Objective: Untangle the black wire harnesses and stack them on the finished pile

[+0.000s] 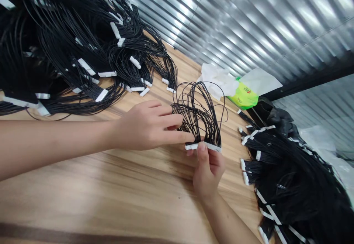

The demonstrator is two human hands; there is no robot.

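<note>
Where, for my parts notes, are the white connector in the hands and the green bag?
White connector (214, 148): head view, right end of the strip.
Green bag (245, 96): head view, middle of its printed front.

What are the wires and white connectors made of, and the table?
The wires look like thin, glossy plastic-insulated cable, judging by their springy loops. The connector looks like matte white moulded plastic. The table seems wood or veneer, showing grain under a slight sheen.

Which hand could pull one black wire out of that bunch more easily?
Probably your left hand: its fingers are open against the black wires. The right hand looks busy, pinching the white connector under them.
</note>
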